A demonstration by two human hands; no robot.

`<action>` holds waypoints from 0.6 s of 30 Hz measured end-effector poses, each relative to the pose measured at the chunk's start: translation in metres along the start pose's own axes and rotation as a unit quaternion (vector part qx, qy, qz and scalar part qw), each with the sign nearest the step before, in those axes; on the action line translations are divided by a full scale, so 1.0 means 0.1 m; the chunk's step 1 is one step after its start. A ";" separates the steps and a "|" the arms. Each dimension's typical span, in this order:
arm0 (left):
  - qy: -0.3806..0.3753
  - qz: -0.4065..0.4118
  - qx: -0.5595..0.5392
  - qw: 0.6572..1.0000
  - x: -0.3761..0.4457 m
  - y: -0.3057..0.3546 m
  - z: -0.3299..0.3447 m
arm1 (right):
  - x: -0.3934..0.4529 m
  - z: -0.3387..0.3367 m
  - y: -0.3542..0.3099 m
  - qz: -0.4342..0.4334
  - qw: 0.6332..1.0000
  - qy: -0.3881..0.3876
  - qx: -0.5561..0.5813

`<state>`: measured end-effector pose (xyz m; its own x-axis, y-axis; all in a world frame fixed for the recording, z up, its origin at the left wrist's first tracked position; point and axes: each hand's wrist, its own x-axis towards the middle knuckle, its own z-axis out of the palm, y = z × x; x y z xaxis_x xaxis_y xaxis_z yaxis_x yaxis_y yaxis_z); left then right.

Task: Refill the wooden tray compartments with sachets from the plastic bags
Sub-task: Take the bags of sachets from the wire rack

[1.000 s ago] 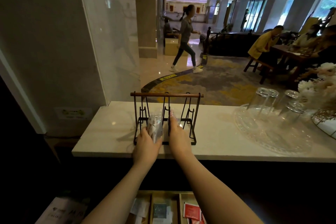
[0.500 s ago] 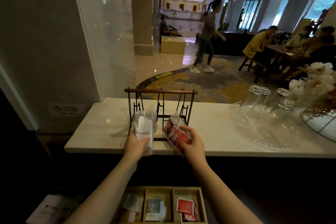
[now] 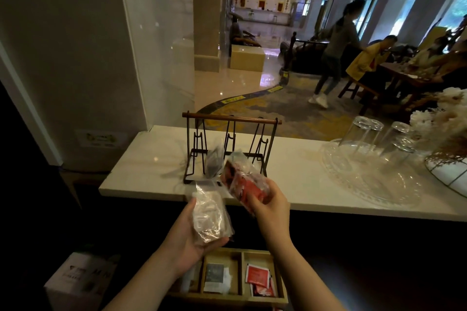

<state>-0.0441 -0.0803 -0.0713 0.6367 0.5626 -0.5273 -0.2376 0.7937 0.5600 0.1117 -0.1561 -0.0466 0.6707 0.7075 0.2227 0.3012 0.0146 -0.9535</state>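
Observation:
My left hand (image 3: 188, 237) holds a clear plastic bag of white sachets (image 3: 209, 214) in its palm, below the counter edge. My right hand (image 3: 271, 203) grips a clear bag of red sachets (image 3: 241, 183) just above that edge. A third bag with dark sachets (image 3: 214, 159) leans in the black wire rack (image 3: 231, 121) on the white counter (image 3: 298, 171). Below my hands sits the wooden tray (image 3: 241, 271). Its middle compartment has dark and white sachets (image 3: 214, 275), its right one red sachets (image 3: 257, 279). My left forearm hides the left compartment.
A clear glass platter (image 3: 366, 179) with upturned glasses (image 3: 364, 131) stands on the counter's right, beside a white flower arrangement (image 3: 449, 121). A white box (image 3: 78, 278) sits low at the left. Beyond the counter, a lobby has people seated and one walking.
Both hands have drawn back from the rack toward me, each carrying its bag. The left hand has dropped below the counter edge. The view tilted down, showing more of the tray.

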 end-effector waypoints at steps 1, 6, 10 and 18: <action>-0.018 -0.002 -0.006 1.000 -0.03 -0.02 -0.01 | -0.06 0.03 -0.03 -0.051 0.998 -0.008 -0.048; -0.105 0.024 0.011 0.994 -0.15 -0.04 0.03 | -0.36 0.27 0.03 -0.268 0.928 -0.034 -0.256; -0.089 0.008 -0.040 0.995 -0.23 0.00 0.01 | -0.54 0.40 0.09 -0.280 0.911 -0.150 -0.264; -0.018 0.032 -0.061 0.997 -0.16 0.00 -0.08 | -0.54 0.37 -0.03 -0.187 0.946 -0.246 -0.099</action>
<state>-0.0599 -0.0878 -0.0682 0.6433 0.6056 -0.4683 -0.3638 0.7801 0.5091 0.0496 -0.1685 -0.0634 0.1104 0.9231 0.3683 0.6086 0.2302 -0.7593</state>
